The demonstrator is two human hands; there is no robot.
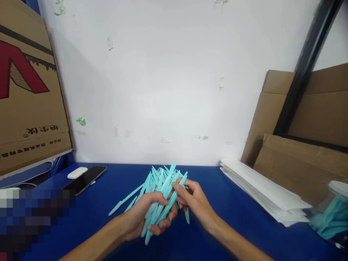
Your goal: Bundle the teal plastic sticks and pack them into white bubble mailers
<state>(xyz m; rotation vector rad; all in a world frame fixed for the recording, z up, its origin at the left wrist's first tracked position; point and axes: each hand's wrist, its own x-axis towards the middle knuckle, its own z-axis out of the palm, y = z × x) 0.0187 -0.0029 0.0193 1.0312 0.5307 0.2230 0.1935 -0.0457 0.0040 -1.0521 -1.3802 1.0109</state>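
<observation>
My left hand (152, 214) is wrapped round a bundle of slim turquoise plastic sticks (163, 194), shaped like eyebrow razors with a wider, capped end. The bundle tilts up and to the right, its lower ends poking out below the palm. At its right side, my right hand (194, 197) is closed, thumb and fingers pinching a turquoise stick (182, 181) against the others. Behind both hands, more of the same sticks lie in a loose pile (149, 181) on the blue table (116, 185). My hands hide part of that pile.
A phone (85, 179) and a white case (77, 173) lie at the left. White sheets or bags (266, 192) are stacked at the right, beside a clear jar (330, 214) holding turquoise sticks. Cardboard (296, 163) leans behind them; a printed box (29, 90) stands left. A white wall (163, 79) bounds the back.
</observation>
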